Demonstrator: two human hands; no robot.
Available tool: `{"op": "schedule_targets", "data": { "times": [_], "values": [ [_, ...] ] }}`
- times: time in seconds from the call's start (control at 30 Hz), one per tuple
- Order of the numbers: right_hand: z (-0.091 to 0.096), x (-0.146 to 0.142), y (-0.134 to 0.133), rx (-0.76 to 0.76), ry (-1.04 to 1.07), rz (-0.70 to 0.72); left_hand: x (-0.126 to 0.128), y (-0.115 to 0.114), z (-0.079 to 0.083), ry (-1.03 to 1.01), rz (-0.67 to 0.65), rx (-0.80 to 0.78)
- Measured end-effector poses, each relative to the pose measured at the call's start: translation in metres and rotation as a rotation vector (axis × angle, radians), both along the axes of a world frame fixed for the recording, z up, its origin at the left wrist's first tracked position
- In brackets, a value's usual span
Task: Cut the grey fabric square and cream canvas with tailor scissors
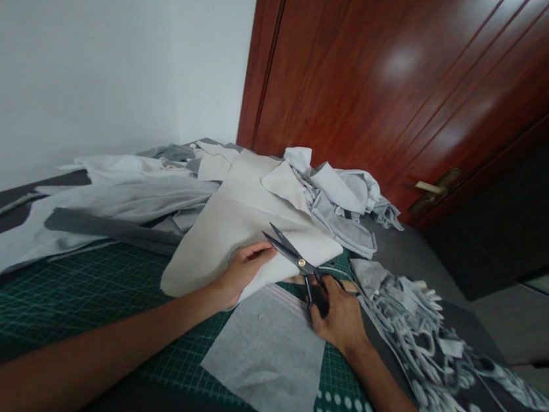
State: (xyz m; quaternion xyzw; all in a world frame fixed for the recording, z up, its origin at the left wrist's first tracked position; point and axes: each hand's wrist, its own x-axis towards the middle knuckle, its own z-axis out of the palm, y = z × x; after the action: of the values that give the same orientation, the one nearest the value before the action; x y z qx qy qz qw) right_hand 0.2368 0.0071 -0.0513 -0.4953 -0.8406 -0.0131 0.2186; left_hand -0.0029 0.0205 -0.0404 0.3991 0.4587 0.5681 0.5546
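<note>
The black scissors (302,263) are gripped by the right hand (341,316), its thumb and fingers wrapped about the handles, with the blades parted and pointed toward the left hand (242,272). By that hand the near edge of a large cream cloth (227,227) is pinched between thumb and fingers, just beside the blade tips. The blades are seen over the cloth; whether any of it is caught between them cannot be told. Below the two hands, a grey cloth piece (267,357) is laid flat on a green cutting mat (121,288), marked with a pale grid. A tan strip (348,286) is partly covered by the right hand. To the left, pale cloths (132,193) are spread in loose folds, crossed by a dark grey strip (108,227). Behind the cream cloth, grey garment pieces (356,189) are heaped, and tangled scraps (405,313) are strewn along the right side of the dark tabletop (399,246). Beyond, the space is bounded by a reddish-brown door (368,78) and a white wall (99,47).
</note>
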Motion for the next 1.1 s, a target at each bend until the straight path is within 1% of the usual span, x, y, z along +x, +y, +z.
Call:
{"op": "schedule_targets", "data": {
  "times": [0.2,0.37,0.57,0.73,0.83,1.0,1.1],
  "values": [
    [0.000,0.000,-0.005,0.016,-0.057,-0.045,0.000,0.000,0.003,-0.004,0.025,0.009],
    [0.002,0.003,-0.010,0.012,-0.083,-0.050,-0.001,0.000,0.006,0.006,-0.028,0.028],
    [0.004,0.002,-0.013,-0.014,-0.099,-0.065,-0.002,0.002,0.002,0.094,0.000,0.072],
    [0.006,0.002,-0.012,-0.039,-0.124,-0.074,-0.001,0.002,0.001,0.075,0.026,0.070],
    [0.007,0.001,-0.013,-0.055,-0.138,-0.087,-0.001,0.002,0.002,0.048,0.008,0.055],
    [0.010,0.002,-0.016,-0.074,-0.167,-0.115,-0.002,0.002,0.004,0.099,-0.003,0.098],
    [0.010,0.002,-0.020,-0.088,-0.178,-0.128,-0.002,0.001,0.004,0.083,-0.008,0.092]
  ]
}}
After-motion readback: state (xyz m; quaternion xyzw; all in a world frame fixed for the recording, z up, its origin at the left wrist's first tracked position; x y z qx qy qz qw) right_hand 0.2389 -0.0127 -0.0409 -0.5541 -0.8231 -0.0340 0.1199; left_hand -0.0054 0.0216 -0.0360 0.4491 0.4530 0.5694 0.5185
